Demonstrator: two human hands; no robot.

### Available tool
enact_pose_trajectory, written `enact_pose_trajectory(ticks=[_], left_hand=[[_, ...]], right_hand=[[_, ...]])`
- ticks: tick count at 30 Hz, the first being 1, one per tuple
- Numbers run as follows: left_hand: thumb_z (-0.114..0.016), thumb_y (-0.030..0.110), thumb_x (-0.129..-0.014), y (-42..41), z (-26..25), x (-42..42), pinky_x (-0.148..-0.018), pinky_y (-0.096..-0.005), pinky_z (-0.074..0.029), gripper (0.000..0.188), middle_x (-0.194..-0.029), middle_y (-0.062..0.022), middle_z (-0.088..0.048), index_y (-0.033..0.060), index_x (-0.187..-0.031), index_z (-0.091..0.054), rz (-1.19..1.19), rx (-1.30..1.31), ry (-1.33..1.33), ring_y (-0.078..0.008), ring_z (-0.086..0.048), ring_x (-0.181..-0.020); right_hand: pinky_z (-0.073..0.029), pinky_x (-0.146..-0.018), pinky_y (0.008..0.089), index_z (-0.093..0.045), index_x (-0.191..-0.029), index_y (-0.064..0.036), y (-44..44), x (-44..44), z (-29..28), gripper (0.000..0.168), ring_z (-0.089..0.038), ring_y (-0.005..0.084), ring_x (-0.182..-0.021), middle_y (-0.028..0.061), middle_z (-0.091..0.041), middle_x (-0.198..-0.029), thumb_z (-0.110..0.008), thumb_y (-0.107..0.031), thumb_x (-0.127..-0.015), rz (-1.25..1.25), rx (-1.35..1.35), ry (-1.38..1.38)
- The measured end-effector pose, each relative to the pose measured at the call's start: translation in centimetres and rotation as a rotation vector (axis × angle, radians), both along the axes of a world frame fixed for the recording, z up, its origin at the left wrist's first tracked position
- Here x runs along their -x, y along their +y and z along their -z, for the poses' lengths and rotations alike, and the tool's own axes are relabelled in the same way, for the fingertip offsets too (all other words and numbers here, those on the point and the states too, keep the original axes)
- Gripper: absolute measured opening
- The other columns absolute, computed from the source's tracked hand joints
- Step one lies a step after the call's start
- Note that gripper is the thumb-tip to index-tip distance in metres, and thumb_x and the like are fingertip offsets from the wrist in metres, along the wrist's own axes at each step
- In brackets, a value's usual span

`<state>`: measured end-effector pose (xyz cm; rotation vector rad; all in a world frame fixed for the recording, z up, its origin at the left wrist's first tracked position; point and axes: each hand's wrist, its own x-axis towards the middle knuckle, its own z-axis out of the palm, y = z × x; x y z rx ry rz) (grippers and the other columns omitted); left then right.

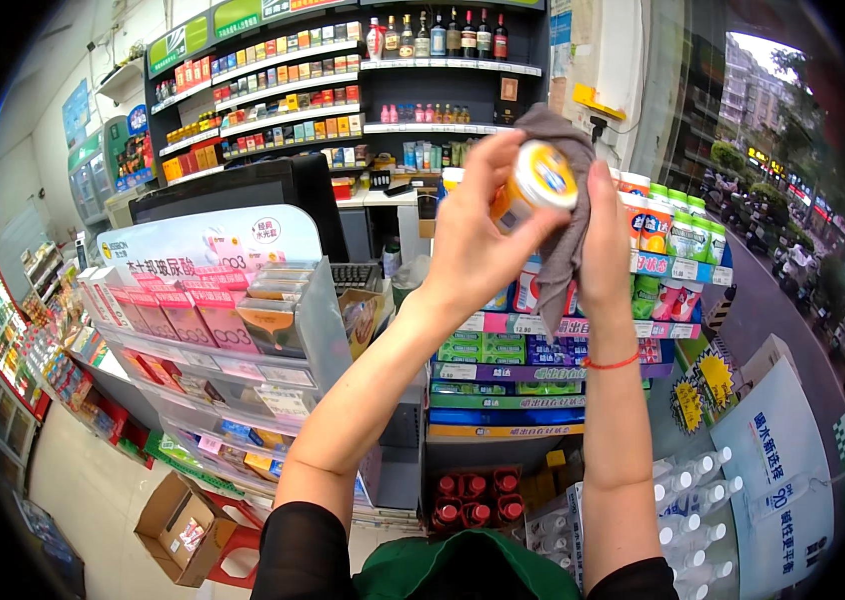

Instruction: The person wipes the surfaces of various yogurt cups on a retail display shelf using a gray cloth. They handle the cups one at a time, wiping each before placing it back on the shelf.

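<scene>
My left hand (479, 217) grips a small plastic gum bottle (542, 178) with a white rim and a yellow-orange lid, tilted with its lid towards me. Against the bottle's far right side lies a grey-brown cloth (569, 225), which hangs down from my right hand (606, 244). The fingers of the right hand are extended along the cloth's right edge, and a red cord circles that wrist. Both hands are raised in front of a tiered gum rack (509, 370). Orange-and-white gum bottles (655, 225) and green-capped white bottles (681, 236) stand on its upper tier, partly behind my right hand.
A clear display stand (317, 322) with pink boxes is at the left, before a black monitor (235, 187). Shelves of small packs and liquor bottles line the back wall. An open cardboard box (175, 532) sits low left; bottled water (692, 525) stands low right, near the window.
</scene>
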<state>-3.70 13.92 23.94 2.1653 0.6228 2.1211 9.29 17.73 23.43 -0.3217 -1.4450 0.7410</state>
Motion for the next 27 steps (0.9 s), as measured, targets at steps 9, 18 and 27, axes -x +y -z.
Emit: enact_pose_trajectory(ticks=[9, 18, 27], left_hand=[[-0.065, 0.009, -0.092, 0.7, -0.7, -0.9, -0.089, -0.0289, -0.052, 0.054, -0.124, -0.0134, -0.053, -0.0045, -0.135, -0.036, 0.556, 0.358, -0.532, -0.0195, -0.059, -0.113], [-0.075, 0.018, -0.085, -0.8, -2.5, -0.2, -0.085, -0.0261, -0.051, 0.059, -0.123, -0.0098, -0.058, 0.0006, -0.133, -0.045, 0.436, 0.382, -0.215, -0.0149, -0.060, -0.107], [-0.074, 0.009, -0.084, 1.9, -3.7, 0.0, -0.095, -0.0307, -0.050, 0.059, -0.123, -0.0104, -0.058, 0.0012, -0.135, -0.047, 0.297, 0.170, 0.069, -0.0155, -0.057, -0.114]], right_hand=[[-0.028, -0.109, 0.0450, -0.039, -0.142, 0.002, -1.7, 4.2, 3.5, 0.048, -0.040, 0.0373, -0.130, 0.0187, -0.035, -0.148, -0.045, -0.019, -0.099, 0.839, -0.620, -0.255], [-0.048, -0.088, 0.0410, -0.049, -0.127, 0.004, 0.3, -0.9, -0.8, 0.040, -0.061, 0.0324, -0.101, 0.0201, -0.062, -0.114, -0.045, -0.025, -0.100, 0.483, -0.324, -0.190], [-0.048, -0.092, 0.0300, -0.051, -0.123, 0.003, 1.6, -0.6, -1.3, 0.047, -0.059, 0.0175, -0.108, 0.0131, -0.058, -0.122, -0.037, -0.038, -0.105, -0.136, -0.014, 0.183]])
